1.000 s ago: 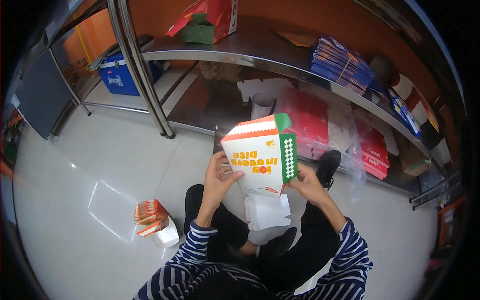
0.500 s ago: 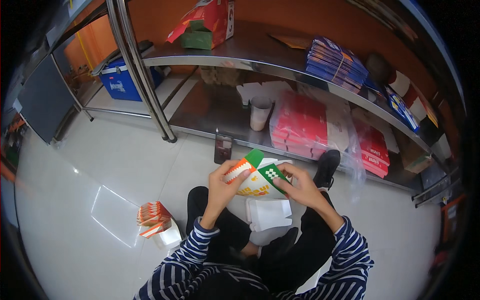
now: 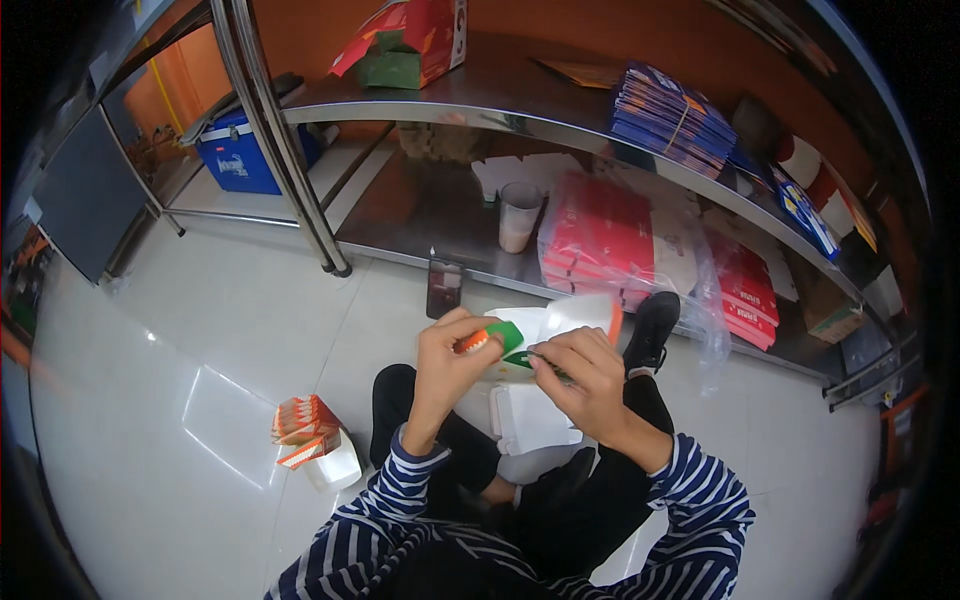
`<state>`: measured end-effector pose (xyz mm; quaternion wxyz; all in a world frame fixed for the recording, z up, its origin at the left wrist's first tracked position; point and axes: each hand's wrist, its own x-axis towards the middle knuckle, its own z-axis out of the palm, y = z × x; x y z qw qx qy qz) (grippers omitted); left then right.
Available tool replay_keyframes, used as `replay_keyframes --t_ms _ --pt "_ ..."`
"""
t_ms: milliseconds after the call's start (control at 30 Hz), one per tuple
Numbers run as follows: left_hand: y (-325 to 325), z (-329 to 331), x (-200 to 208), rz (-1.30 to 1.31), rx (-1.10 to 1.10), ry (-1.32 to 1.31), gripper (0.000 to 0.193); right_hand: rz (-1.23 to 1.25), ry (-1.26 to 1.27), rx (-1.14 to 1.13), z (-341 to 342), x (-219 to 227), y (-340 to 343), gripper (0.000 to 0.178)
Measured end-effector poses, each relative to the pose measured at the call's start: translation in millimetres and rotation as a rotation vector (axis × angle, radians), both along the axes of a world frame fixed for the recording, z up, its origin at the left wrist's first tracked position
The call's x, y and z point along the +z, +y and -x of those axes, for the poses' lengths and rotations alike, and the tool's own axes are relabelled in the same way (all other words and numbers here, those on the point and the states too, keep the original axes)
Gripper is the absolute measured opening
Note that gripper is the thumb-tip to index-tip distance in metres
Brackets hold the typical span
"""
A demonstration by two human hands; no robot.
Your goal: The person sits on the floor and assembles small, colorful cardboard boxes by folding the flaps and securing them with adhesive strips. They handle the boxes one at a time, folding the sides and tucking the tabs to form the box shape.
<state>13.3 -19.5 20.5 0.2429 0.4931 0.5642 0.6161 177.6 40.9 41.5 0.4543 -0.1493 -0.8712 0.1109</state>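
Both my hands hold a partly folded cardboard food box [image 3: 570, 316], white inside, with green and orange printed panels. My left hand [image 3: 455, 362] pinches its orange side and green flap at the left. The fingers of my right hand [image 3: 585, 380] are closed on a green flap near the middle of the front edge. An orange-edged white panel stands up at the far right of the box. Just below, between my legs, lie flat white box blanks [image 3: 535, 418]. My fingers and the flaps hide part of the fold.
On the floor to the left stand several nested orange-patterned cartons [image 3: 308, 430]. A phone [image 3: 444, 288] leans by the lower steel shelf [image 3: 400, 235], which bears a plastic cup [image 3: 519, 215] and plastic-wrapped red boxes [image 3: 600, 235]. Bundled blue flat cartons [image 3: 672, 120] lie on the upper shelf.
The box has tilted so its white inside and raised panel now show. My right hand has turned inward, nearer my left, bending the green flap.
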Motion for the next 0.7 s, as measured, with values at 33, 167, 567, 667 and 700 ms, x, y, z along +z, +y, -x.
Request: replay_keyframes --t_ms 33,167,567,667,700 --pt "-1 -1 4 0.009 -0.046 0.03 0.019 -0.005 0.016 -0.007 0 0 -2 0.016" --pt "-4 1 14 0.026 -0.19 0.155 0.02 -0.112 0.003 -0.031 -2 1 -5 0.021" --pt "-13 12 27 -0.111 -0.426 0.427 0.025 -0.218 -0.054 0.043 -10 7 2 0.027" --pt "-12 12 31 -0.085 -0.457 0.467 0.023 -0.21 -0.093 0.044 -12 5 1 0.027" --pt "-12 12 32 -0.077 -0.472 0.477 0.022 -0.205 -0.11 0.045 -13 4 0 0.027"
